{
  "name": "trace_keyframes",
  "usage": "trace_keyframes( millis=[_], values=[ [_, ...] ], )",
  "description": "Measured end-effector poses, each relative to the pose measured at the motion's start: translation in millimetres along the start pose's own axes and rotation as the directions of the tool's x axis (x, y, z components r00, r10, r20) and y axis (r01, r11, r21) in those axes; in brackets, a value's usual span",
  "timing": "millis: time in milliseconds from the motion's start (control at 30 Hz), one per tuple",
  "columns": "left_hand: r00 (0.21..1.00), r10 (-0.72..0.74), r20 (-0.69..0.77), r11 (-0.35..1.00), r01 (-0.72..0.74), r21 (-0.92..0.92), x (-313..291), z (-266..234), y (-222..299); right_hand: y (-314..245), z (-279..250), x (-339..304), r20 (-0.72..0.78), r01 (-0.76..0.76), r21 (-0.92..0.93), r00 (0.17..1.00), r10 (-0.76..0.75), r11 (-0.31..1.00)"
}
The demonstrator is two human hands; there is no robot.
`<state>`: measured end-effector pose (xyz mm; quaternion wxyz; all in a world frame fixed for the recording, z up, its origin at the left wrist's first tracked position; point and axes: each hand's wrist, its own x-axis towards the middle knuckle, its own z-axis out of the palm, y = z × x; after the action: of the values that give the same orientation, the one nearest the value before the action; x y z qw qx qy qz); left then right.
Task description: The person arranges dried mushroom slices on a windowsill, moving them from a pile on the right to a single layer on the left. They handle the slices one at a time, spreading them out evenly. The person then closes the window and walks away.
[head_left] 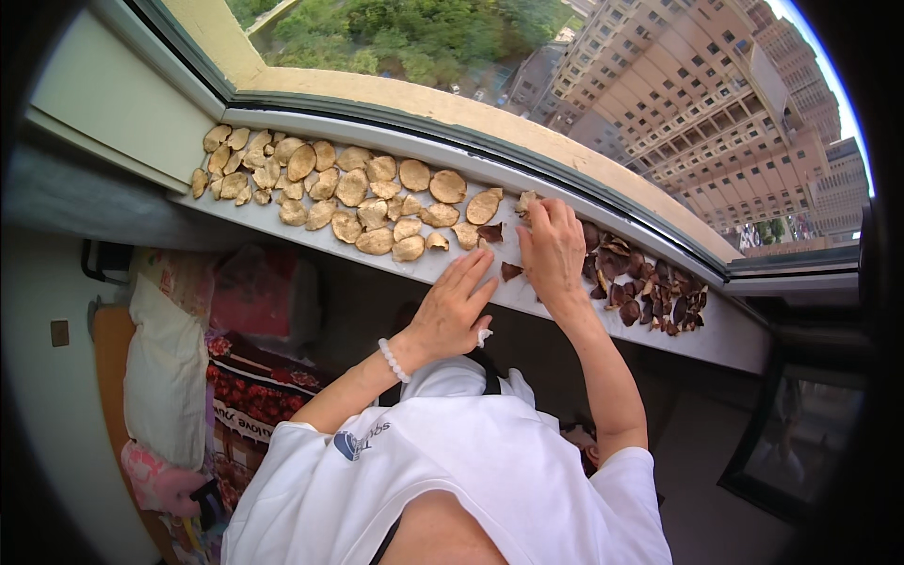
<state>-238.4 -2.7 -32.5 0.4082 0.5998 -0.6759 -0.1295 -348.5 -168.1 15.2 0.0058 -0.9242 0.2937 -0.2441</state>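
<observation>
Pale tan dried slices (352, 187) lie spread over the left and middle of the white windowsill (621, 331). Dark brown dried pieces (650, 294) are clustered on its right part. My right hand (553, 247) reaches to the back of the sill, fingers bent down and closed at a pale dried slice (525, 201); its fingertips are partly hidden. Lower and to the left, my left hand (454, 303) stretches its fingers over the sill's front edge, by a small pale piece. Between the hands lie a few dark pieces, one brown piece (510, 271) close to my right wrist.
A closed window frame (452, 132) runs along the sill's back, with trees and tall buildings outside. Below left are a white pillow (165, 367) and patterned red bedding (250, 386). A dark-framed panel (800, 433) stands at the lower right.
</observation>
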Motion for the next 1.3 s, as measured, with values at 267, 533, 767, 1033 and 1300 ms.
trace_keyframes(
  millis=[267,533,767,1033,1300],
  values=[
    [1.0,-0.006,0.001,1.0,0.006,0.019,0,1,-1,11,17,-5,0.049,-0.008,0.009,0.999,0.007,1.0],
    [1.0,-0.009,-0.01,1.0,0.009,0.005,1,-1,1,14,11,1,-0.03,0.128,0.161,0.992,-0.124,0.979],
    [0.999,0.04,-0.036,0.992,-0.044,-0.115,-3,-7,-7,-6,-30,-20,0.102,0.08,0.236,0.989,-0.106,0.969],
    [0.999,0.044,-0.028,0.993,-0.047,-0.107,0,-9,-5,-7,14,-8,0.158,0.051,0.154,0.985,-0.075,0.987],
    [0.999,0.026,-0.034,0.999,-0.027,-0.027,2,-4,-1,-3,15,-15,0.101,0.175,-0.003,0.98,-0.174,0.985]
  ],
)
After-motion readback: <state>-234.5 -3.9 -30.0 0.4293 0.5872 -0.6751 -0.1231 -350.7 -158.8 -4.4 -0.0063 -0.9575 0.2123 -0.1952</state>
